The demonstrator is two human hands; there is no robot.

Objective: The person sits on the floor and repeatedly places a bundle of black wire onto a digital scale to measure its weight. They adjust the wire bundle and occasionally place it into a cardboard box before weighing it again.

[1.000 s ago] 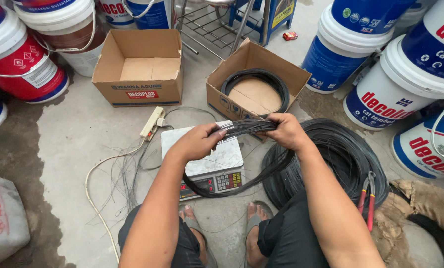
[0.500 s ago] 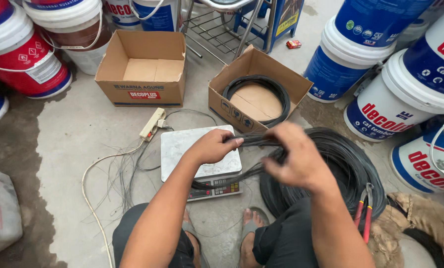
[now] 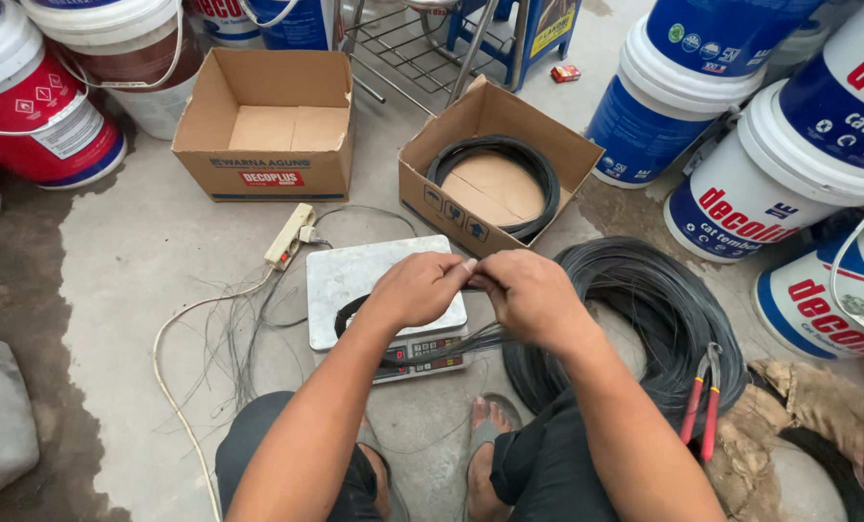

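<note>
Left hand (image 3: 415, 288) and right hand (image 3: 529, 295) meet knuckle to knuckle, both pinched tight on a thin bundle of black wire (image 3: 451, 343) that loops down over the flat steel-topped digital scale (image 3: 355, 280); big black wire coil (image 3: 645, 319) on concrete just right, red-handled cutters (image 3: 700, 411) lying on it, open cardboard box with a wire ring (image 3: 495, 174) beyond

Thin black wire bundle (image 3: 442, 346) — looped, held above the scale (image 3: 355, 280) — sags.
</note>
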